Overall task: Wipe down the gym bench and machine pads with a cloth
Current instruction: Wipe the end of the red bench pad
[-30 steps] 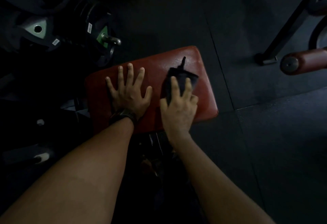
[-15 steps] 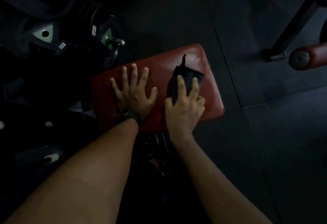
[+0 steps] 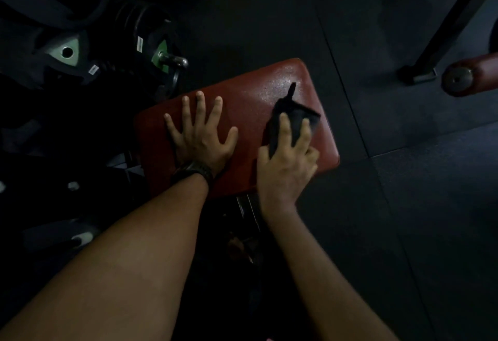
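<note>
The left hand [image 3: 200, 138] lies flat on the left half of the bench pad [image 3: 250, 101], fingers spread toward the pad's far edge, with the watch [image 3: 192, 172] over its near edge. The cloth [image 3: 293, 115] lies on the pad's right half, close to the right edge. The right hand [image 3: 285, 171] is on top of the cloth (two fingers along it, thumb at its left side). Weight plates [image 3: 67, 52] stand beyond the pad's far-left corner. A roller pad [image 3: 477, 74] and a machine leg [image 3: 444, 30] are well off to the pad's right, at its far end.
</note>
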Demonstrator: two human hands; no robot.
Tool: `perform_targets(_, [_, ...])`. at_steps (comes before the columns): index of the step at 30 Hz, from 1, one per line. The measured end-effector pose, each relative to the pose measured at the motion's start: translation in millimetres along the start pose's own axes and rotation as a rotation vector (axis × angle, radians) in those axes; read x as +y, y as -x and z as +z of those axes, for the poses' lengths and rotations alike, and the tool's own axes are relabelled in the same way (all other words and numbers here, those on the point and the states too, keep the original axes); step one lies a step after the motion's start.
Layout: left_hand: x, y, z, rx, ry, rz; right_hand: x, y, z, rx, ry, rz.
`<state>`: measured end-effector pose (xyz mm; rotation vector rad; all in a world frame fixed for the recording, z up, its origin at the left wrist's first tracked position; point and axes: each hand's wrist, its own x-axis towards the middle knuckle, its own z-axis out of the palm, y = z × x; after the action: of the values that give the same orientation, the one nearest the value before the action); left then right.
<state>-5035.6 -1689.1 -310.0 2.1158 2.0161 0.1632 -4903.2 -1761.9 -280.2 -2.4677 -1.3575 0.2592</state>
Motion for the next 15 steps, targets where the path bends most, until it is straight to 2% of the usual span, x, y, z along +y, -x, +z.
perform_targets(3, [-2.3,-0.9,-0.5,-0.009,-0.003,0.003,-16.9,22.0,2.7,-0.101,-0.021,-0.239])
perform_targets(5, [-2.6,-0.9,0.1,0.004,0.012,0.005,-9.7,3.4,2.9,-0.121,0.031,-0.484])
perform_targets(7, [-1.8,0.2,0.5,0.025,0.02,0.007,5.5,-34.3,-2.0,-0.096,0.121,-0.606])
perform_targets(9, [-0.9,0.3,0.8,0.019,0.01,0.005,22.0,-61.5,-9.4,-0.081,0.154,-0.504])
perform_targets(11, [-0.1,2.0,1.0,0.011,-0.001,0.015,36.7,-62.8,-11.9,-0.053,0.109,-0.297])
perform_targets(13, [-0.2,4.6,2.2,0.019,-0.013,0.039,39.6,-36.0,-7.5,0.039,0.074,-0.112])
perform_targets(15, [0.1,5.5,2.5,0.027,-0.019,0.051,27.9,1.9,-1.4,0.06,0.016,0.014])
